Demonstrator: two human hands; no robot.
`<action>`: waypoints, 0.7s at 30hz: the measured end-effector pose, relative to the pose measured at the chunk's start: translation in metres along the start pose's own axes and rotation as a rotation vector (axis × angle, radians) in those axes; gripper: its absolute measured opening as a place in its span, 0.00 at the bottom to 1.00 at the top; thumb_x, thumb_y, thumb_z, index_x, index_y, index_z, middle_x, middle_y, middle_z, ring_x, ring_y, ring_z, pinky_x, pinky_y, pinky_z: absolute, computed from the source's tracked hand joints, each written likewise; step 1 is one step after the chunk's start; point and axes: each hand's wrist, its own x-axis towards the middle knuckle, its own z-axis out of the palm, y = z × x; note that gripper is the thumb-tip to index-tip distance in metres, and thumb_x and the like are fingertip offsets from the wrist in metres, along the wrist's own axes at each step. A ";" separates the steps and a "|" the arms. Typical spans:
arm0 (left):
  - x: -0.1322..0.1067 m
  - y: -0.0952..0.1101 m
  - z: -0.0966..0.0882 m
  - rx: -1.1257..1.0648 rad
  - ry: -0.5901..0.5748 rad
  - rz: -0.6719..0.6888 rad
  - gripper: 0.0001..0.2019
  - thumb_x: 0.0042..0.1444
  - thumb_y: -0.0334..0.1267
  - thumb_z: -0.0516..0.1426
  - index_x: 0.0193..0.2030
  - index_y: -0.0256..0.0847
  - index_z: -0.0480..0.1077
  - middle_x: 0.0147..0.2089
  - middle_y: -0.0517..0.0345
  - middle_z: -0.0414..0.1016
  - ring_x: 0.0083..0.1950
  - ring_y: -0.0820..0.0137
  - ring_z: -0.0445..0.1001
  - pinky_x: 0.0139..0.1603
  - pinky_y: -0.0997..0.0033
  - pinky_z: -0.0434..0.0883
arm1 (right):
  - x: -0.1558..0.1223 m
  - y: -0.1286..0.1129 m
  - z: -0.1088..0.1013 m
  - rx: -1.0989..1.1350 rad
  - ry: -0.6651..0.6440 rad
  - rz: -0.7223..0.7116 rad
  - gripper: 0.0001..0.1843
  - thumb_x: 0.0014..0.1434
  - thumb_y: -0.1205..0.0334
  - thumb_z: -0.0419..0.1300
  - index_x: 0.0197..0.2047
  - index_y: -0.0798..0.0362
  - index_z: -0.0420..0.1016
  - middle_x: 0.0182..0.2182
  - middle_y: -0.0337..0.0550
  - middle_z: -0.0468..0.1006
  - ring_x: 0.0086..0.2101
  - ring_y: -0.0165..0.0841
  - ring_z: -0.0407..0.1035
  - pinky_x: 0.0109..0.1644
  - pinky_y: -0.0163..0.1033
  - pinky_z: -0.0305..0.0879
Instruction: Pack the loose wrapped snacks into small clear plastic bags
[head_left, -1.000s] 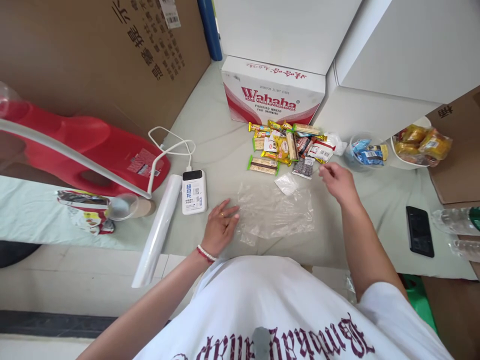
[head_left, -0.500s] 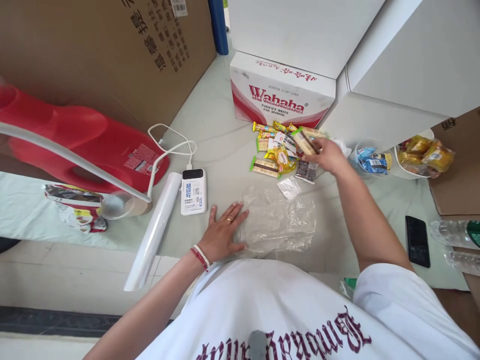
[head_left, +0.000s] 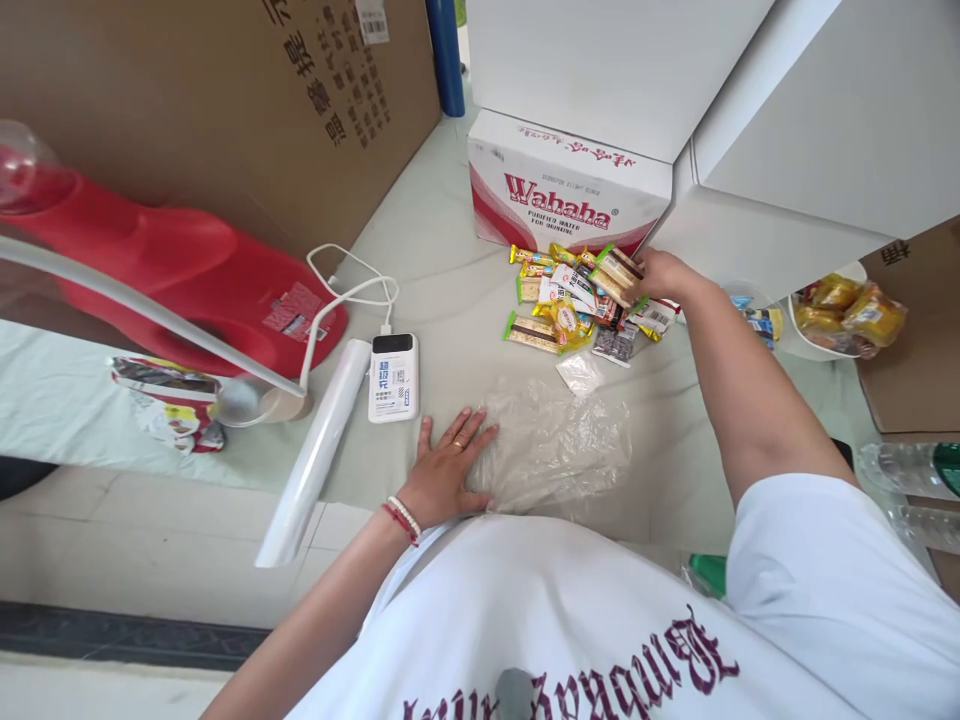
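While the left hand (head_left: 448, 468) lies palm down with its fingers spread wide, their tips rest at the left edge of a clear plastic bag (head_left: 559, 445), which stretches flat and crinkled to the right of them. The right hand (head_left: 664, 275) reaches farther forward, to the right side of a loose snack pile (head_left: 571, 288). Its fingers are bent against the right end of a green-ended snack bar (head_left: 616, 270) that lies tilted on top; the hand hides its own fingertips, so it cannot be told whether they grip the bar or only touch it.

Most of the pile, in yellow, white and brown wrappers, is to the left of the right fingers. On the body's side of those fingers lies a dark packet (head_left: 616, 346). Between the two sets of fingers, at the bag's far edge, is a small white packet (head_left: 580, 373). Just beyond the right fingers and to their left stands a red and white Wahaha box (head_left: 566, 190). Well to their right, a white bowl (head_left: 821, 343) holds yellow-wrapped food.

Ahead of the left fingers and to their left lies a white power bank (head_left: 394, 380); past it, a shiny roll of film (head_left: 315, 455) slants toward the body.
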 end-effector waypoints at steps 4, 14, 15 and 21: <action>-0.002 0.002 0.001 0.017 0.004 -0.007 0.53 0.52 0.61 0.64 0.79 0.46 0.47 0.81 0.43 0.43 0.81 0.43 0.43 0.74 0.24 0.29 | -0.025 -0.004 0.012 -0.117 -0.023 0.139 0.33 0.51 0.45 0.70 0.54 0.58 0.77 0.48 0.58 0.81 0.44 0.48 0.75 0.46 0.44 0.70; 0.000 0.004 0.001 -0.001 0.059 0.015 0.51 0.52 0.58 0.65 0.79 0.47 0.51 0.81 0.42 0.45 0.81 0.43 0.45 0.73 0.22 0.30 | -0.049 -0.030 0.023 -0.035 0.063 0.146 0.36 0.53 0.43 0.69 0.60 0.54 0.74 0.52 0.56 0.80 0.48 0.47 0.73 0.48 0.44 0.67; 0.000 0.004 0.002 -0.004 0.062 0.016 0.51 0.52 0.59 0.65 0.78 0.47 0.51 0.81 0.42 0.44 0.81 0.43 0.44 0.73 0.22 0.29 | -0.050 -0.034 0.023 -0.045 0.064 0.147 0.36 0.53 0.43 0.69 0.60 0.54 0.74 0.52 0.56 0.80 0.48 0.48 0.73 0.48 0.44 0.67; 0.000 0.003 0.005 0.002 0.088 0.026 0.51 0.52 0.62 0.64 0.78 0.47 0.51 0.81 0.44 0.45 0.81 0.44 0.44 0.74 0.23 0.29 | -0.062 -0.060 0.032 -0.159 0.119 0.030 0.34 0.54 0.47 0.68 0.59 0.54 0.73 0.58 0.60 0.74 0.51 0.50 0.72 0.51 0.49 0.68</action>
